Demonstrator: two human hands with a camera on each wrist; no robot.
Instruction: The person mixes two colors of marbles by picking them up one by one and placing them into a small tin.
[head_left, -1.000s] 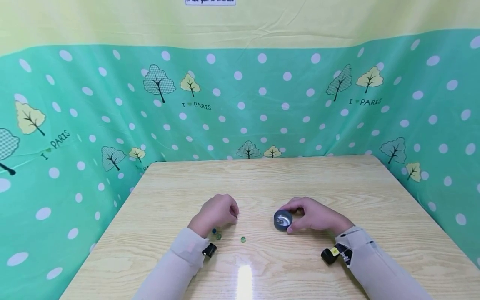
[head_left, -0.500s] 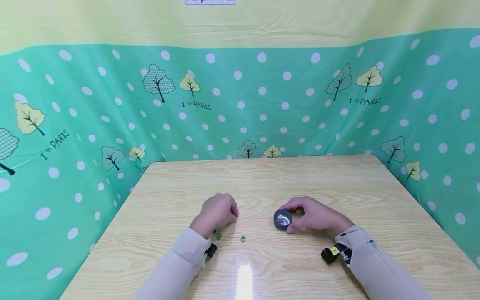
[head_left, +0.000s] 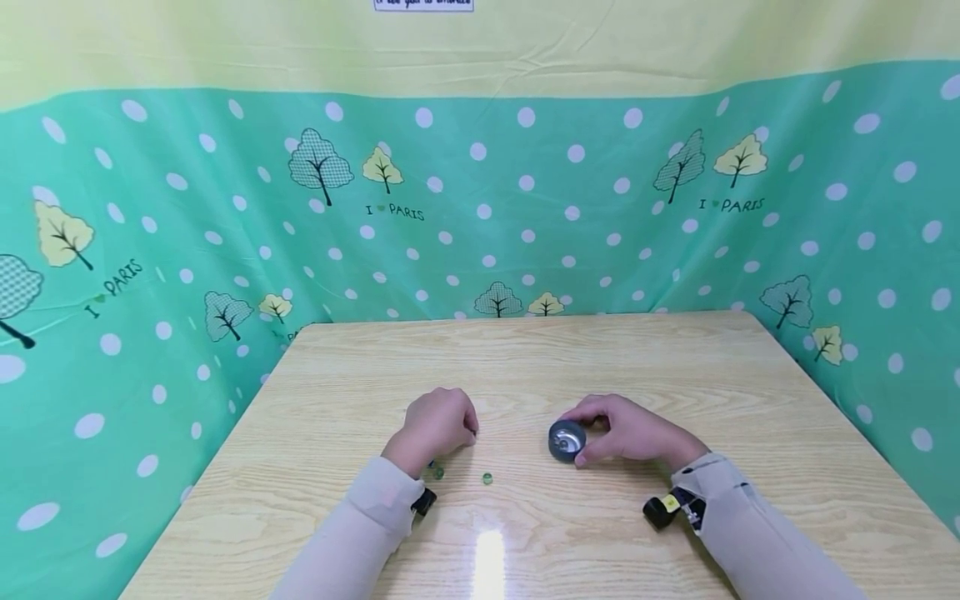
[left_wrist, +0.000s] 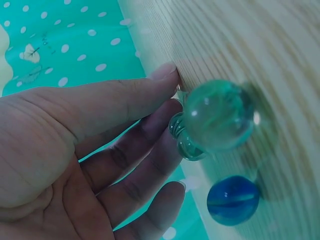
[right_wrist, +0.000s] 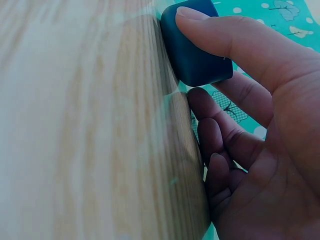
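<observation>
My left hand (head_left: 438, 423) is low over the table at center-left, its thumb and forefinger tips together. Between those tips a sliver of greenish glass shows in the left wrist view, apparently a marble (left_wrist: 181, 94); most of it is hidden behind a nearer green marble (left_wrist: 220, 116). Other small green marbles (left_wrist: 191, 146) lie past that one, and a blue marble (left_wrist: 233, 200) lies beside it. With thumb and fingers, my right hand (head_left: 626, 429) grips the sides of a small dark round cup (head_left: 554, 454) with a shiny inside. The cup stands on the table, opening upward.
One green marble (head_left: 487, 478) lies alone on the wooden table (head_left: 525, 367) between both hands. A green dotted curtain (head_left: 480, 183) hangs around the table's back and sides. Each wrist carries a small black camera (head_left: 660, 512).
My left hand has shifted very slightly to the right, covering more of the blue marble in the head view. The right hand and the cup stay in place.
</observation>
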